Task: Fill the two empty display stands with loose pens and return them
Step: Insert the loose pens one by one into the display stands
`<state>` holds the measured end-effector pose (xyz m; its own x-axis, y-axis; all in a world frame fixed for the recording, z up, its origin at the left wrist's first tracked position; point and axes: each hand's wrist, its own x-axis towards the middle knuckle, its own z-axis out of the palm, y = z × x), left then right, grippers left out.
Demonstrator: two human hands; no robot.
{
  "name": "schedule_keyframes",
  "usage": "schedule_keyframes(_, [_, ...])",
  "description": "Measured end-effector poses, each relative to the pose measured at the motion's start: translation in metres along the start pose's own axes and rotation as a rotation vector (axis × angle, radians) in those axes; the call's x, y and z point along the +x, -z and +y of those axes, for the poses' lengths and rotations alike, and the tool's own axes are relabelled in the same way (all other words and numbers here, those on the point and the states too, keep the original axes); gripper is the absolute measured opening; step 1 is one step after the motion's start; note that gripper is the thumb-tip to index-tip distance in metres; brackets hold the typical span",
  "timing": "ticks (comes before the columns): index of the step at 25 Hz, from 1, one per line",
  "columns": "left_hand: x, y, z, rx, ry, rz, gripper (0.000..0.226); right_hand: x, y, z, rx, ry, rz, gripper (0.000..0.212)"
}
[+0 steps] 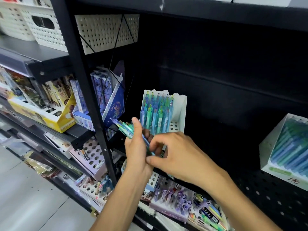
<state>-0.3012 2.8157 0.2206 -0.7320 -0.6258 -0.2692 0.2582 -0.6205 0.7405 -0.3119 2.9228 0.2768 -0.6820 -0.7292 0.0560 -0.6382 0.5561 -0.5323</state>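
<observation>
A white display stand (181, 110) sits on the dark shelf, its left rows filled with upright blue and green pens (156, 110) and its right holes bare. Just in front of it my left hand (137, 147) grips a bundle of loose blue-green pens (125, 127) that points up and to the left. My right hand (176, 152) is against the lower end of that bundle, fingers curled and pinching at one pen. A second white stand (266, 147) packed with blue-green pens stands at the right edge of the shelf.
A black shelf post (93, 100) runs down just left of my hands. Boxed stationery (106, 90) fills the left shelves, and pen trays (175, 197) lie on the lower shelf below my arms. White baskets (106, 32) sit above. The shelf floor (270, 197) is dark perforated metal.
</observation>
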Motion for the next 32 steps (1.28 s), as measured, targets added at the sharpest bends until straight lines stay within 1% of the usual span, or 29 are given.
schedule_keyframes(1, [-0.001,-0.002,-0.001,-0.007,0.015,0.003,0.048,-0.001,-0.004,-0.001,-0.081,-0.004,-0.036,0.008])
schedule_keyframes(2, [-0.001,-0.003,-0.002,-0.027,0.031,-0.009,0.047,0.000,-0.007,0.000,-0.131,-0.013,-0.022,0.007])
schedule_keyframes(6, [0.000,-0.005,-0.007,-0.063,0.029,-0.058,0.044,0.001,-0.010,0.003,-0.240,-0.017,0.118,0.019])
schedule_keyframes(8, [0.000,-0.006,-0.008,-0.115,0.020,-0.075,0.042,-0.004,-0.009,0.003,-0.314,-0.013,0.111,0.021])
schedule_keyframes(10, [0.003,-0.004,-0.004,-0.133,-0.035,-0.060,0.039,-0.012,-0.003,0.008,-0.383,-0.017,0.069,0.017])
schedule_keyframes(11, [0.006,-0.002,-0.002,-0.125,-0.068,-0.047,0.038,-0.015,0.004,0.014,-0.420,-0.049,0.065,0.014])
schedule_keyframes(12, [0.009,0.002,0.001,-0.110,-0.093,-0.036,0.037,-0.014,0.009,0.026,-0.434,-0.092,0.108,0.010])
schedule_keyframes(13, [0.012,0.004,0.004,-0.097,-0.107,-0.029,0.037,-0.012,0.015,0.038,-0.393,-0.154,0.196,0.008])
schedule_keyframes(14, [0.014,0.006,0.005,-0.088,-0.112,-0.025,0.037,-0.007,0.021,0.051,-0.231,-0.220,0.313,0.008])
schedule_keyframes(16, [0.015,0.007,0.003,-0.079,-0.104,-0.019,0.037,0.011,0.026,0.071,0.295,-0.272,0.520,0.018])
schedule_keyframes(17, [0.014,0.007,0.000,-0.067,-0.095,-0.018,0.036,0.023,0.023,0.076,0.465,-0.267,0.565,0.021])
schedule_keyframes(18, [0.013,0.007,-0.004,-0.055,-0.087,-0.019,0.036,0.034,0.018,0.078,0.513,-0.252,0.578,0.020])
schedule_keyframes(23, [0.011,0.011,-0.007,-0.048,-0.064,-0.030,0.035,0.062,-0.017,0.089,0.375,-0.193,0.513,0.011])
schedule_keyframes(28, [0.011,0.012,-0.005,-0.029,-0.072,-0.045,0.036,0.063,-0.022,0.088,0.188,-0.265,0.364,0.012])
schedule_keyframes(29, [0.011,0.011,-0.006,-0.028,-0.071,-0.046,0.036,0.060,-0.017,0.084,0.137,-0.280,0.383,0.010])
schedule_keyframes(30, [0.010,0.010,-0.006,-0.032,-0.069,-0.043,0.035,0.055,-0.012,0.079,0.066,-0.270,0.445,0.008])
schedule_keyframes(31, [0.011,0.009,-0.007,-0.040,-0.067,-0.039,0.034,0.048,-0.008,0.072,0.021,-0.211,0.523,0.007])
schedule_keyframes(32, [0.010,0.006,-0.008,-0.058,-0.061,-0.041,0.033,0.039,-0.005,0.061,0.036,-0.109,0.568,0.006])
